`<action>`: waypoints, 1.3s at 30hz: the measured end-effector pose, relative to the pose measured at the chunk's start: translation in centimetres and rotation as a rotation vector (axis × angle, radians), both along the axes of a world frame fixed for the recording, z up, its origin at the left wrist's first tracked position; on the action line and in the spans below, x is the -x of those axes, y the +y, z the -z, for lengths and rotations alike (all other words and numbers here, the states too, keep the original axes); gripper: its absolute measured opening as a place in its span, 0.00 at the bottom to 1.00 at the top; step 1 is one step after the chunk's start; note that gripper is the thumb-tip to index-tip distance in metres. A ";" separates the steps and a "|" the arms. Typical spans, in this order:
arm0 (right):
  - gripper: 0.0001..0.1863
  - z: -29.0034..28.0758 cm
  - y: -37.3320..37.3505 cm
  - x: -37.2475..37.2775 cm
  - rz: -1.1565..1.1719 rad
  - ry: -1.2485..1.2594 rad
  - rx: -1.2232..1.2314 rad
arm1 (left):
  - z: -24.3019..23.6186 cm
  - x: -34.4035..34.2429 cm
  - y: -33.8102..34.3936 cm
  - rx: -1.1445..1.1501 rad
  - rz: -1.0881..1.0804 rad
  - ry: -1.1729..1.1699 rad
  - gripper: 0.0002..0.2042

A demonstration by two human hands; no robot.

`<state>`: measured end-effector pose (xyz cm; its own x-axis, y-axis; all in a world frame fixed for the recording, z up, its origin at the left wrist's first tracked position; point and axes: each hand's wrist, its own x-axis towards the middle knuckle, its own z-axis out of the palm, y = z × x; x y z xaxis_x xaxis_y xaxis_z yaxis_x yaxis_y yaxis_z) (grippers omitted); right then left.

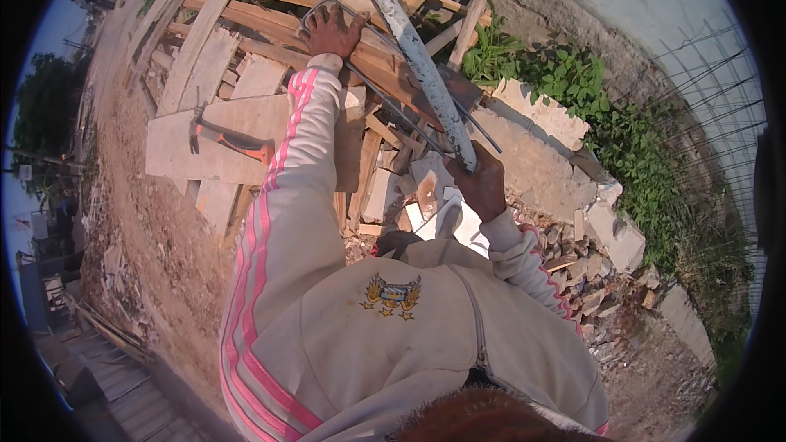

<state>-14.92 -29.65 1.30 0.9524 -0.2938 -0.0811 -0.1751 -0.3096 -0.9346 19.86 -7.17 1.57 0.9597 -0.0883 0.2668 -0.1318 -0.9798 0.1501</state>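
My right hand (483, 184) is closed round the lower end of a metal pipe (413, 57) with chipped white and pale blue paint. The pipe slants up and away to the left, over a pile of scrap wood. My left hand (334, 31) lies flat with fingers spread on the woodpile, at the bend of a thin dark metal rod (385, 96). The rod is bent into a U, and its legs run toward my right hand, partly under the pipe. To the left, a claw hammer (233, 141) with an orange and black handle lies on a pale board (176, 147).
Loose planks (209, 41) are heaped ahead and to the left. Broken concrete slabs (532, 155) and rubble (598, 270) cover the right side, beside green weeds (639, 164). Wire mesh (720, 90) stands by a pale wall at far right. A dirt track (139, 237) runs along the left.
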 end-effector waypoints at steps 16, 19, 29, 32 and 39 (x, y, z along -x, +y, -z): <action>0.16 -4.0 -6.1 9.9 -0.033 0.239 0.070 | 2.4 -1.8 -0.1 -0.119 0.103 -0.062 0.43; 0.15 -3.6 -8.3 12.9 0.058 0.312 0.238 | 2.1 -1.6 -0.4 -0.132 0.093 -0.081 0.43; 0.16 -5.2 -13.0 18.2 0.219 0.192 0.386 | 1.7 -1.4 -0.4 -0.124 0.067 -0.085 0.44; 0.14 -4.2 -13.9 18.9 0.245 0.210 0.340 | 1.9 -1.6 -0.3 -0.122 0.058 -0.080 0.44; 0.13 -0.9 -14.0 19.4 0.111 0.449 0.267 | 1.6 -1.7 -0.6 -0.120 0.060 -0.076 0.45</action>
